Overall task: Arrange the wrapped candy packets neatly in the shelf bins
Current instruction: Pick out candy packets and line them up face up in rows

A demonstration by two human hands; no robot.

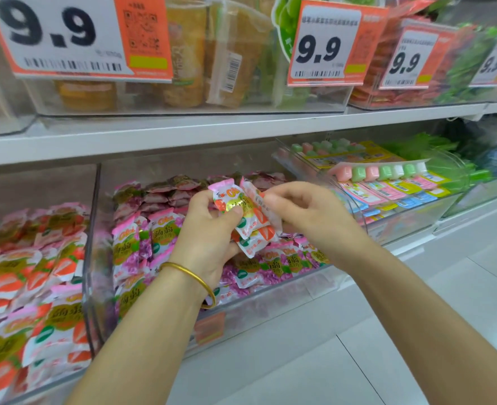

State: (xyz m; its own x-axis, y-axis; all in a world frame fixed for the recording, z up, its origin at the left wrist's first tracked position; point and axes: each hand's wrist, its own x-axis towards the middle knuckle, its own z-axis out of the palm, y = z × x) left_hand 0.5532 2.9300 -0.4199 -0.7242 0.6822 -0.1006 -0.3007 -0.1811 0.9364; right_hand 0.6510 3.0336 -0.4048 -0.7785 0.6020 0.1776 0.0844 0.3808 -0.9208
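My left hand (209,226), with a gold bangle on the wrist, grips a small stack of red-and-white strawberry candy packets (250,232) above the middle clear bin (241,299). My right hand (302,211) pinches the top edge of one packet (253,191) in that stack. The middle bin holds several purple grape packets (142,241). Strawberry packets (37,276) of the same red-and-white kind fill the left bin (88,258).
To the right stands a clear bin (416,211) with rows of pink, green and white cube candies. The upper shelf (183,133) carries bins of snack bags behind orange 9.9 price tags (326,45). White shelf ledge and floor tiles lie at lower right.
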